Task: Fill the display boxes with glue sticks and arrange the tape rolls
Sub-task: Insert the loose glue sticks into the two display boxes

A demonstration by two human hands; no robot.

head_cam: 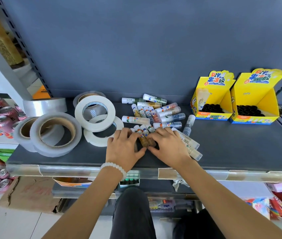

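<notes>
Several glue sticks (pixel 157 112) lie scattered in a heap on the dark shelf (pixel 231 149). My left hand (pixel 125 147) and my right hand (pixel 168 145) meet over a small bunch of glue sticks (pixel 145 137) at the heap's near edge, fingers curled round them from both sides. Two yellow display boxes (pixel 212 100) (pixel 255 102) stand at the back right, each holding a layer of dark-capped sticks. Tape rolls sit on the left: white rolls (pixel 94 112) stacked and leaning, clear rolls (pixel 55 133) in front, another clear roll (pixel 44 106) behind.
The shelf's front edge (pixel 102 169) carries a metal price rail. Pink drink cans (pixel 0 116) fill the neighbouring shelf at left. A cardboard box (pixel 30 192) stands on the floor below. Lower shelves hold packets at the bottom right.
</notes>
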